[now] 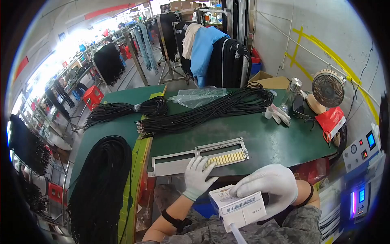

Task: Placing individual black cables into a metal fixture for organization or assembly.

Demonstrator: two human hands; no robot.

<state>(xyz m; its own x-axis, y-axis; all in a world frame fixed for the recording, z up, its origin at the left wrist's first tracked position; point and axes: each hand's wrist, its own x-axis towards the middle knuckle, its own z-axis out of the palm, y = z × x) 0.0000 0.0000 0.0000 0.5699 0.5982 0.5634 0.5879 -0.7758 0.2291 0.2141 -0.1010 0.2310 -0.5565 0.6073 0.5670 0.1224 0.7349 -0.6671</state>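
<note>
My right hand (273, 185), in a white glove, grips a small white printed carton (243, 211) close to my body, with the fingers over its top. Something pale and narrow (237, 232) shows just below the carton. My left hand (198, 175), gloved too, rests with its fingers spread on the near edge of a long grey frame (172, 167). In the frame's right half sits a row of several yellow pieces (227, 157), just right of my left fingertips. What lies under my left palm is hidden.
Black cable bundles (203, 110) lie across the green table (260, 138), with another coil (99, 183) at the left. A transparent bag (199, 96), a white glove (280, 115), a fan (328, 87), orange scissors (327, 137) and a control panel (361, 150) stand behind and to the right.
</note>
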